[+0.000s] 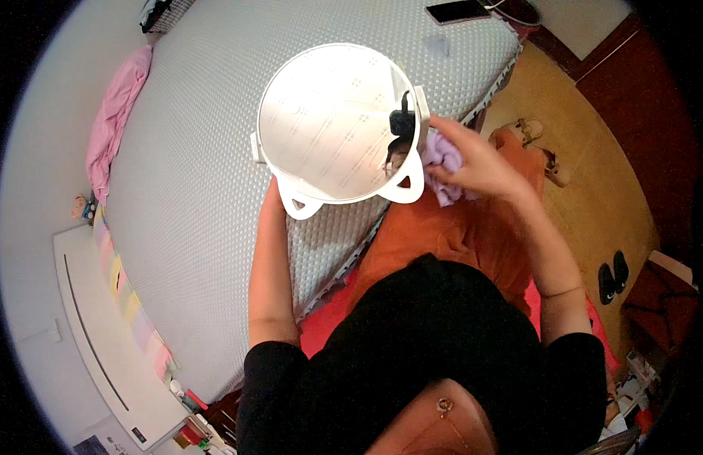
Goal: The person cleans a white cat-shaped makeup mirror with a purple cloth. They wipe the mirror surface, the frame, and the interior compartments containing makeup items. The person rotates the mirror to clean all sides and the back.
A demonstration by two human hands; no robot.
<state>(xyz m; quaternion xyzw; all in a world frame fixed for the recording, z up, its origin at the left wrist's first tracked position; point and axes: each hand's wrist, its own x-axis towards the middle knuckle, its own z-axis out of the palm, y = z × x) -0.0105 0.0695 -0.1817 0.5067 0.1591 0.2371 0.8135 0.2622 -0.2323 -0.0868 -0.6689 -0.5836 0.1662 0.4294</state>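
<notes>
A round white mirror (329, 125) with two ear-shaped cutouts on its near edge is held face up over the bed. Ceiling and a dark head-worn device reflect in its glass. My left hand (273, 191) reaches under the mirror's near left edge and holds it from behind; its fingers are hidden there. At the mirror's right side, my right hand (477, 161) is closed around a crumpled lilac cloth (445, 154). Its index finger stretches toward the white side knob (422, 114), and the cloth lies close against the rim.
Beneath is a bed with a pale grey quilted cover (192, 212). A phone (458, 10) with a cable lies at the far right corner. Pink fabric (120, 121) and a white air conditioner (112, 341) line the left. Black slippers (614, 277) rest on the floor at right.
</notes>
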